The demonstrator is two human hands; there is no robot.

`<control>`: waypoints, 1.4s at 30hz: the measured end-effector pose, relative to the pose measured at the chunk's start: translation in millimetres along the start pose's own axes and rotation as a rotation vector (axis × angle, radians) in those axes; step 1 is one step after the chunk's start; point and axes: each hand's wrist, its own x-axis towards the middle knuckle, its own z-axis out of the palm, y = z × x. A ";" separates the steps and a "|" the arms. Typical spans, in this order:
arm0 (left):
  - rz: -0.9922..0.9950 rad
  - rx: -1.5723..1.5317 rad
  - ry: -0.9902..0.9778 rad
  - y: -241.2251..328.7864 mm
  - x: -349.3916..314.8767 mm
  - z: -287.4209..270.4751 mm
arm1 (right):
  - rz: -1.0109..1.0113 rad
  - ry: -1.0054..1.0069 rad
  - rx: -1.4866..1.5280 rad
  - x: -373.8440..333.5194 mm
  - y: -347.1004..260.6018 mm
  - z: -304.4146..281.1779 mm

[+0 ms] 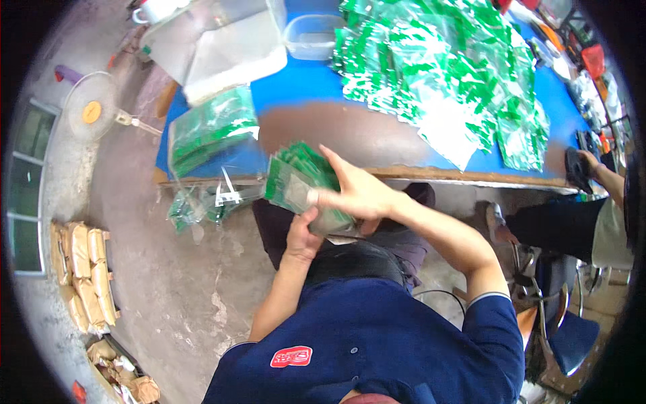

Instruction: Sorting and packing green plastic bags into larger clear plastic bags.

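Note:
Over my lap, just off the table's near edge, I hold a fanned stack of green and clear plastic packets (294,183). My left hand (304,236) grips the lower end of the stack, its thumb against the near side. My right hand (355,191) is closed around the other side, thumb across the front and index finger along the top; some of its fingers are hidden behind the packets. Left of the stack, a neat pile of similar green packets (214,128) lies at the table's left end. Clear plastic wrap (225,195) with green pieces hangs below that corner.
The blue-topped table (286,91) carries a large heap of green and silvery packets (431,74), a clear plastic tub (313,39) and a whitish bin (235,50). A fan (91,110) stands left. Brown sacks (86,269) are stacked on the floor. Another person's arm (609,182) shows right, near chairs (572,337).

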 end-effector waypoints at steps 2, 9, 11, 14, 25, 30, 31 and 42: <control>0.111 0.075 -0.028 8.5 0.0 36.0 | -0.139 0.045 -0.174 -2.7 -0.9 -9.7; 0.567 1.268 -0.373 132.8 64.3 130.9 | -0.401 0.251 -0.039 30.2 -8.2 -78.0; 0.531 1.130 -0.395 115.6 96.4 136.8 | -0.236 0.276 0.016 36.0 35.6 -76.5; 0.617 0.981 -0.476 93.9 116.6 126.0 | -0.287 0.388 -0.109 39.8 81.5 -46.2; 0.503 0.657 -0.502 98.3 84.8 156.9 | -0.292 0.395 -0.046 38.9 61.2 -50.5; 0.559 0.919 -0.504 98.3 109.3 129.1 | -0.159 0.340 -0.016 48.8 58.1 -53.8; 0.561 0.902 -0.476 97.9 108.2 127.2 | -0.172 0.326 -0.025 48.9 58.1 -53.0; 0.471 1.214 -0.458 93.3 94.6 138.1 | -0.303 0.460 -0.381 36.0 91.3 -43.9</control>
